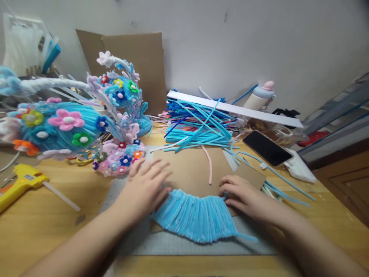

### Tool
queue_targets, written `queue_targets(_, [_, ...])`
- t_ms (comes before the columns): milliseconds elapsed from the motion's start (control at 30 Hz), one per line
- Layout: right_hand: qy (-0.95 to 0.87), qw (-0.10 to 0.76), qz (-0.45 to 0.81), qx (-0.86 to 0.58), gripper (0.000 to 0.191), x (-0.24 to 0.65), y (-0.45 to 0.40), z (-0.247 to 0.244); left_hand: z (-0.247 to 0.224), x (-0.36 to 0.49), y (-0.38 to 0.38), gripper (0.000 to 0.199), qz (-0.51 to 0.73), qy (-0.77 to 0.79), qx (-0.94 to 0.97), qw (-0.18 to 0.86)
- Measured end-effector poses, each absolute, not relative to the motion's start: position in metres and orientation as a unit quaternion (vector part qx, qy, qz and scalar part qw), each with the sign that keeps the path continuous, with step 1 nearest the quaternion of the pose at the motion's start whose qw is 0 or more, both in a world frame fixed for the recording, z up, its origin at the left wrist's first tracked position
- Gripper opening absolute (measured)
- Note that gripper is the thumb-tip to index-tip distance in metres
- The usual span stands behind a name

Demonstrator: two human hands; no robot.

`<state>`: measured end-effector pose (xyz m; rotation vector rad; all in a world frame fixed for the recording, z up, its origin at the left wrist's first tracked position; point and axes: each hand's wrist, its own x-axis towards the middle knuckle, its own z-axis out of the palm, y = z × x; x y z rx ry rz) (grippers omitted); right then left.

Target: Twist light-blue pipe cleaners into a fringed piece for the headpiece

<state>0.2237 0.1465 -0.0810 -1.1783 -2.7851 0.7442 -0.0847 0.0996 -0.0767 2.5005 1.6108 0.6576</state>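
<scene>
A fan-shaped panel of light-blue pipe cleaners (198, 217) lies on brown cardboard (184, 169) over a grey cutting mat (201, 246). One pipe cleaner end (248, 237) sticks out at its lower right. My left hand (150, 179) is at the panel's upper left, its fingers spread and slightly blurred, with the thumb close to the edge. At the upper right corner, my right hand (240, 192) has curled fingers, and a bit of blue shows pinched between thumb and finger. A pink pipe cleaner (208, 165) rests on the cardboard beyond the panel.
Pipe-cleaner flower lamps (69, 127) stand at left, above a yellow glue gun (23, 184). Behind the cardboard is a heap of blue pipe cleaners (198, 132) under a white strip (230, 107). A phone (268, 148) and a bottle (259, 96) are at right.
</scene>
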Motion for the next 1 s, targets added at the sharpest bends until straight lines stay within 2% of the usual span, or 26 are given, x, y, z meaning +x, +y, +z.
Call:
queue_targets(67, [-0.903, 0.012, 0.190, -0.386, 0.013, 0.220, 0.137, -0.088, -0.074, -0.075, 0.095, 0.016, 0.128, 0.485, 0.864, 0.036])
queue_targets(167, [-0.896, -0.013, 0.185, -0.403, 0.018, 0.215, 0.129, -0.085, -0.068, -0.066, 0.087, 0.020, -0.002, 0.489, 0.871, 0.052])
queue_targets(233, [-0.873, -0.035, 0.214, -0.437, 0.019, 0.214, 0.126, -0.072, -0.055, -0.064, 0.079, 0.019, -0.032, 0.510, 0.858, 0.048])
queue_targets(333, [-0.845, -0.004, 0.255, -0.471, 0.017, 0.215, 0.127, -0.038, -0.025, -0.065, 0.065, 0.022, 0.034, 0.542, 0.839, -0.031])
queue_targets(467, [-0.814, 0.126, 0.294, -0.485, 0.020, 0.212, 0.129, -0.002, -0.002, -0.067, 0.052, 0.025, 0.179, 0.582, 0.768, -0.198])
queue_targets(533, [-0.770, 0.201, 0.359, -0.488, 0.025, 0.204, 0.127, -0.005, -0.008, -0.066, 0.049, 0.024, 0.230, 0.608, 0.731, -0.209])
queue_targets(600, [-0.671, 0.298, 0.474, -0.487, 0.029, 0.192, 0.122, -0.023, -0.024, -0.062, 0.049, 0.023, 0.267, 0.639, 0.709, -0.132])
queue_targets(700, [-0.457, 0.418, 0.637, -0.459, 0.028, 0.166, 0.110, -0.061, -0.055, -0.054, 0.052, 0.022, 0.328, 0.688, 0.641, 0.091])
queue_targets(833, [-0.339, 0.515, 0.677, -0.402, 0.025, 0.132, 0.092, -0.091, -0.083, -0.038, 0.057, 0.021, 0.479, 0.636, 0.493, 0.350])
queue_targets(900, [-0.353, 0.523, 0.667, -0.396, 0.025, 0.119, 0.086, -0.096, -0.088, -0.028, 0.057, 0.020, 0.530, 0.579, 0.400, 0.473])
queue_targets(1000, [-0.429, 0.464, 0.660, -0.406, 0.028, 0.108, 0.080, -0.098, -0.089, -0.012, 0.056, 0.022, 0.537, 0.490, 0.314, 0.611])
